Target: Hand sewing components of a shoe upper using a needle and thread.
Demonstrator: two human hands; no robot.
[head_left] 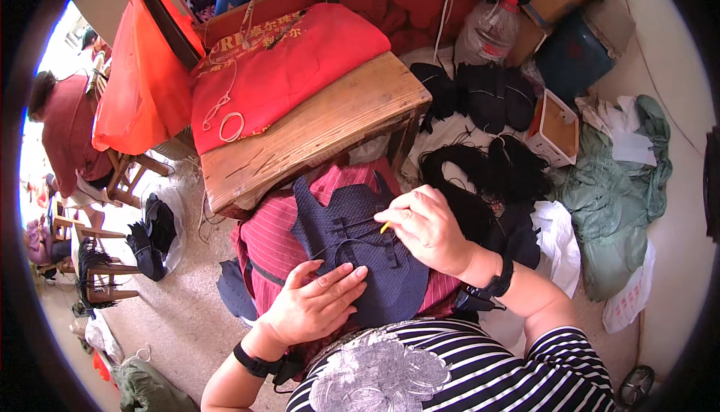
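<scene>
A navy textured fabric piece (394, 296) lies across my lap on a red striped cloth (330, 187). Black cords (352, 224) run over it and through small straps on its surface. My left hand (319, 303) rests on the lower left of the fabric, fingers stretched out and holding nothing. At the upper right, my right hand (431, 232) is closed in a pinch on a thin tool with a yellow end (386, 227), close above the cords. Most of the tool is hidden by the fingers, so its exact kind does not show.
A wooden table (322, 130) with a red cloth (300, 48) and pale string stands just ahead. To the right lie black cord bundles (517, 168), a white box (555, 130) and green sheeting (615, 209). Another person (71, 123) sits at far left near stools.
</scene>
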